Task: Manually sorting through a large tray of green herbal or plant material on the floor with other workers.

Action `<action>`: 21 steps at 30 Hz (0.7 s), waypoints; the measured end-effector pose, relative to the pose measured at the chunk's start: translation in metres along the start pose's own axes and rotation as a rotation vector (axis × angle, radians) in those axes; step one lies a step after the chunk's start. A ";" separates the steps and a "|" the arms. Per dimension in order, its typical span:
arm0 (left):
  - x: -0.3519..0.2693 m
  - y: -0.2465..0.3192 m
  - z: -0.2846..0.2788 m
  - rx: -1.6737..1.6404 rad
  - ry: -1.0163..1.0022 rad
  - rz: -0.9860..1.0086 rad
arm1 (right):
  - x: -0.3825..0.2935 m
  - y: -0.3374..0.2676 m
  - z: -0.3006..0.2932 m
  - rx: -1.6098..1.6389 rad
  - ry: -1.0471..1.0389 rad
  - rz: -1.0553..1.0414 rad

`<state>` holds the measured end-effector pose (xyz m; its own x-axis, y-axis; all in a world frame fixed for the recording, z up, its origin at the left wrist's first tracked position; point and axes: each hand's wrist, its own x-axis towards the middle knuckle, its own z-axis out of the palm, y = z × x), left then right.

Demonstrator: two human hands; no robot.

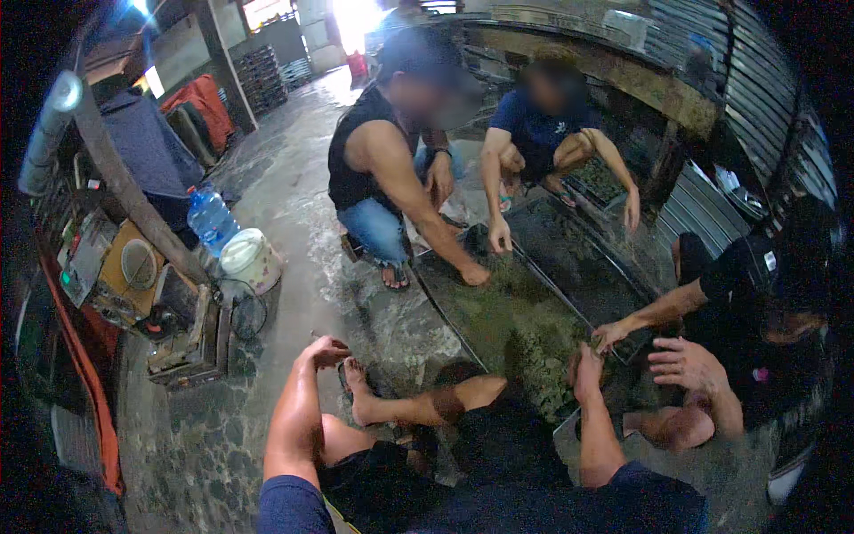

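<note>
My left hand [328, 351] hangs over my bent knee, near my foot, its fingers loosely bent; whether the thin tip above it is a finger or a held thing is unclear. On the right, my right hand [586, 372] is raised with its fingers drawn together at the near right side of a long panel [510, 300]. This panel has a mottled green-brown surface and thin metal edges. A co-worker's hand [610, 335] meets or nearly meets my right fingertips; anything between them is too small to tell. Two other people's hands reach down to the panel's far part.
Three co-workers crouch around the panel. At left on the concrete floor [293, 267] stand a lidded white bucket [251, 260], a blue water jug [212, 220] and a wooden crate [193, 347]. Corrugated metal sheets [767, 100] line the right side.
</note>
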<state>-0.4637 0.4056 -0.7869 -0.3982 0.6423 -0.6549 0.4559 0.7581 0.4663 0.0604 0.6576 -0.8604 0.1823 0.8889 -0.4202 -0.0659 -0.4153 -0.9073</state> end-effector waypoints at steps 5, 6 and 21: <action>0.010 0.015 -0.001 0.061 0.048 0.011 | -0.044 -0.054 -0.010 0.131 -0.210 0.050; 0.009 0.016 0.000 0.073 0.081 0.014 | -0.047 -0.054 -0.013 0.168 -0.178 0.107; -0.015 0.029 0.006 0.013 0.080 -0.057 | -0.028 -0.027 -0.029 -0.711 0.156 -0.520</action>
<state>-0.4400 0.4170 -0.7671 -0.4858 0.6056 -0.6303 0.4408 0.7924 0.4216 0.0859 0.6381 -0.8231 0.1549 0.9833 0.0952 0.6764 -0.0353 -0.7357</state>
